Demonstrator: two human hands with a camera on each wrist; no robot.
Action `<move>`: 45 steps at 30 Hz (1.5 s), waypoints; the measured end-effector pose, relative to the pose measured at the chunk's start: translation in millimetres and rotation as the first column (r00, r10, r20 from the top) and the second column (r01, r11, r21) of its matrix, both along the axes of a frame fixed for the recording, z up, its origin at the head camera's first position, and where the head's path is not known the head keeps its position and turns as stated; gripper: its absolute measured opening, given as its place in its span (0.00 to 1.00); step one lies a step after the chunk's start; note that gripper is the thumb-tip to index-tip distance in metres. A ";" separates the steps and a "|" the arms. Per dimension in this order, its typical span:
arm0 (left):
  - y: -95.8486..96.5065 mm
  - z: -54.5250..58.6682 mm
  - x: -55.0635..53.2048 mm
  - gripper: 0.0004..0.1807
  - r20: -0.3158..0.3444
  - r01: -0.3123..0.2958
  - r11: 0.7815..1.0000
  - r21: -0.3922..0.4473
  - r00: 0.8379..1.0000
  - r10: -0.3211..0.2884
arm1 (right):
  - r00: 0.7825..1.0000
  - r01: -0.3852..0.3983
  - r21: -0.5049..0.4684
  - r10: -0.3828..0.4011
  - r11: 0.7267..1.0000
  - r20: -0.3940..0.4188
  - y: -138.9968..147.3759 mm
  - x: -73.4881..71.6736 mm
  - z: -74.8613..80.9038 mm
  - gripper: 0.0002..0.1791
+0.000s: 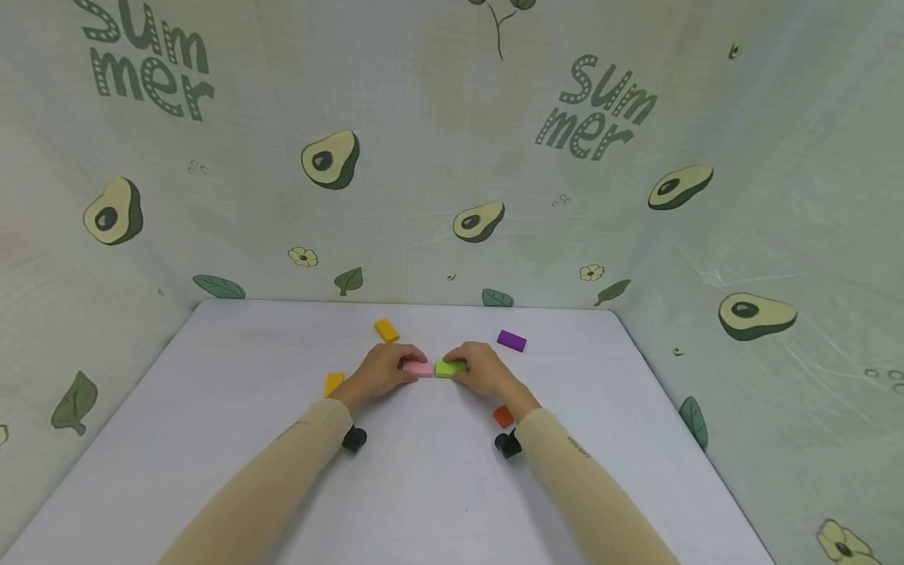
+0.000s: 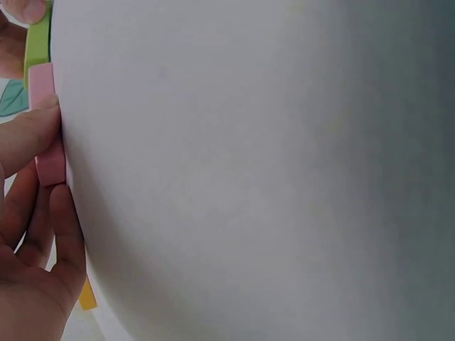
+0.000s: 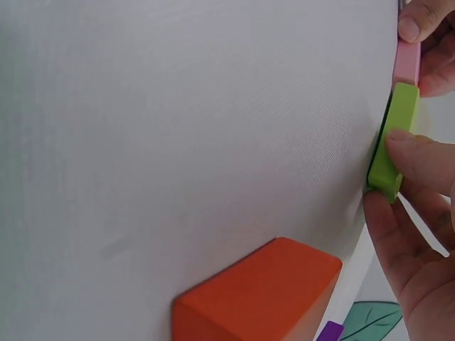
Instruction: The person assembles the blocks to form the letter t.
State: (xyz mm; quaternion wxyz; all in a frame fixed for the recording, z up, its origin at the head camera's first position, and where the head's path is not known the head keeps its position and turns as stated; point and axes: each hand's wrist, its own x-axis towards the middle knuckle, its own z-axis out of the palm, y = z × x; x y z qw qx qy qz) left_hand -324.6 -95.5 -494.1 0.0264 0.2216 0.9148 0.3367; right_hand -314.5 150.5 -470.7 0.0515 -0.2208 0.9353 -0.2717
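Observation:
Near the middle of the table, my left hand (image 1: 384,369) pinches a pink block (image 1: 424,369), the thumb along its near side and fingers behind it. Just to its right, my right hand (image 1: 483,370) holds a light green block (image 1: 446,369) between thumb and fingers. The two blocks lie end to end; in the right wrist view the green block (image 3: 395,135) meets or nearly meets the pink one (image 3: 407,62). Both rest on the white surface. In the left wrist view the thumb crosses the pink block (image 2: 50,163), hiding part of it.
One yellow block (image 1: 386,329) lies behind my left hand, another yellow block (image 1: 334,383) beside that wrist. A purple block (image 1: 512,340) sits back right. The orange-red block (image 1: 503,416) is under my right wrist, partly hidden. Behind the white table (image 1: 438,486) hangs an avocado-print cloth (image 1: 410,94).

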 end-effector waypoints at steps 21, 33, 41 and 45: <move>-0.7 -0.6 -0.6 0.16 -0.003 0.006 1.000 0.011 1.000 -0.006 | 1.000 -0.008 0.024 0.008 1.000 -0.006 -5.8 -3.3 -2.6 0.18; 0.2 -1.3 -1.0 0.16 0.018 -0.005 1.000 0.015 1.000 0.005 | 1.000 -0.001 0.025 0.001 1.000 -0.005 -5.8 -1.7 -1.3 0.18; -1.1 -1.6 -0.9 0.16 0.003 0.004 1.000 0.007 1.000 -0.004 | 1.000 0.001 0.018 -0.001 1.000 0.002 -5.8 -3.9 -3.6 0.18; -1.7 -1.5 -0.9 0.16 -0.004 0.013 1.000 0.001 1.000 -0.013 | 1.000 0.011 0.018 -0.012 1.000 0.011 -5.9 -4.3 -3.6 0.19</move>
